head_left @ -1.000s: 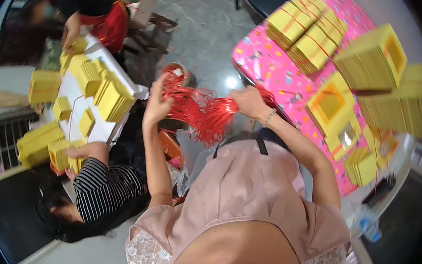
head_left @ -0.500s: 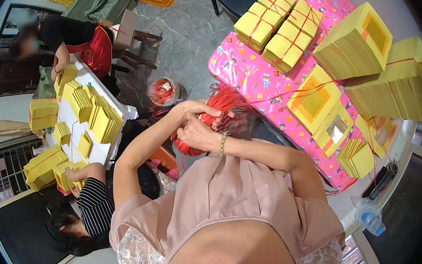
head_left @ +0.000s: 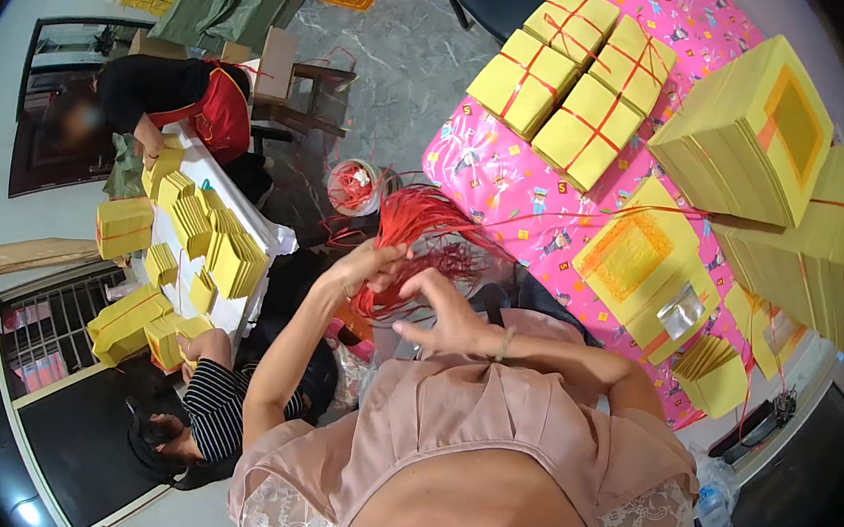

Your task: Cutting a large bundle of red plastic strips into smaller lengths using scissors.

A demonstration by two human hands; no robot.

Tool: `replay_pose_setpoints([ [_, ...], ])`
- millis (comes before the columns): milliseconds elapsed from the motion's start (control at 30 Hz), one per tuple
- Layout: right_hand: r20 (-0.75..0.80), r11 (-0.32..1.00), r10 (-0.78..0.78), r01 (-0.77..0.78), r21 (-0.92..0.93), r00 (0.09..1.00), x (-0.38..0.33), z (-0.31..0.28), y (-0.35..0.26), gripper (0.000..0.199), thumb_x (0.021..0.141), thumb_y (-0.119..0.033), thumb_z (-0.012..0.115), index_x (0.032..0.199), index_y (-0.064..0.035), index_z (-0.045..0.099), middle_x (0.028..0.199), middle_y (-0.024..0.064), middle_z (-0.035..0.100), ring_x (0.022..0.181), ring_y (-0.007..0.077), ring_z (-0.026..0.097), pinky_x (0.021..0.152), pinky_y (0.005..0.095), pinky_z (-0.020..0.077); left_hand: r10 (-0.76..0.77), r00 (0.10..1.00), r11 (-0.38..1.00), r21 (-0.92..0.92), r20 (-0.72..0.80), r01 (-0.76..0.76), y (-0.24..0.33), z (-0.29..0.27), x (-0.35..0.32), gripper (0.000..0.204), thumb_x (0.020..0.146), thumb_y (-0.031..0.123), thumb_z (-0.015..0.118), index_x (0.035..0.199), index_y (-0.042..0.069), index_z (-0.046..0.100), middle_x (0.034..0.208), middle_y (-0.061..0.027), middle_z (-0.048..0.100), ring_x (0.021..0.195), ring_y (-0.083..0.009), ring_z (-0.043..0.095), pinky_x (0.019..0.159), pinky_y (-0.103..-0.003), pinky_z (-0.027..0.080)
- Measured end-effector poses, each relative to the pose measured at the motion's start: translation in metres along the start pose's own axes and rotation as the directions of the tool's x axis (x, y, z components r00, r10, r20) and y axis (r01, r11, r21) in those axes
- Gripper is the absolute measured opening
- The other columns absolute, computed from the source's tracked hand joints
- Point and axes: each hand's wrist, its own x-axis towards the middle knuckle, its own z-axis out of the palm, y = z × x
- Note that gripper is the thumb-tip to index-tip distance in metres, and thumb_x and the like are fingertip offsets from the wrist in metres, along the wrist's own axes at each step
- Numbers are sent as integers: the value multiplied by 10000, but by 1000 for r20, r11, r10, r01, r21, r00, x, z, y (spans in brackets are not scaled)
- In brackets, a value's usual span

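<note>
Head view: I see my left hand with its grip closed on the bundle of red strings, held up in front of my chest. My right hand grips the same bundle lower down. Just beyond lies the pink surface stacked with yellow paper bundles.

The person wears a dusty-pink sleeveless top with white lace trim and a thin bracelet.
</note>
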Motion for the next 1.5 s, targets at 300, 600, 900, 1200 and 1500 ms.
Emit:
replay_pose_setpoints([
  [300, 351, -92, 449, -348, 933, 822, 74, 16, 43, 306, 830, -286, 651, 1047, -79, 592, 994, 55, 627, 1030, 194, 576, 933, 394, 443, 127, 988, 992, 29, -83, -125, -53, 33, -36, 189, 950, 283, 446, 897, 109, 494, 562, 83, 320, 426, -30, 254, 382, -210, 180],
  [600, 99, 72, 388, -138, 988, 916, 107, 6, -1, 152, 822, -188, 655, 802, -137, 514, 628, -61, 468, 564, 69, 471, 671, 299, 457, 387, 918, 919, -41, -85, -391, -162, -2, -73, 185, 954, 251, 448, 919, 85, 520, 602, 79, 316, 497, -27, 259, 460, -200, 210],
  [900, -218, 462, 290, 63, 885, 932, 113, -7, -28, 123, 848, -205, 628, 892, -130, 540, 591, -79, 384, 517, 42, 401, 591, 257, 413, 642, 737, 751, 364, -211, -551, -279, -54, -40, 404, 842, 115, 594, 1215, 2, 482, 1109, -123, 595, 1023, -185, 545, 890, -299, 405],
  [1200, -93, 623, 178, -39, 781, 980, 104, 4, -54, 358, 964, -352, 396, 681, -135, 358, 514, -71, 235, 415, 42, 226, 411, 203, 234, 605, 791, 608, 587, 92, -534, -208, -67, -14, 660, 745, 255, 721, 1278, 23, 408, 1161, -142, 551, 1105, -218, 515, 939, -346, 392],
  [1500, 224, 839, 249, -326, 436, 942, 114, 54, -81, 390, 944, -416, 422, 703, -111, 456, 524, -82, 273, 425, 39, 239, 410, 200, 192, 816, 497, 565, -220, 295, -795, -21, -95, -20, 961, 669, 481, 714, 1375, 0, 273, 1337, -162, 397, 1200, -270, 432, 968, -396, 368],
])
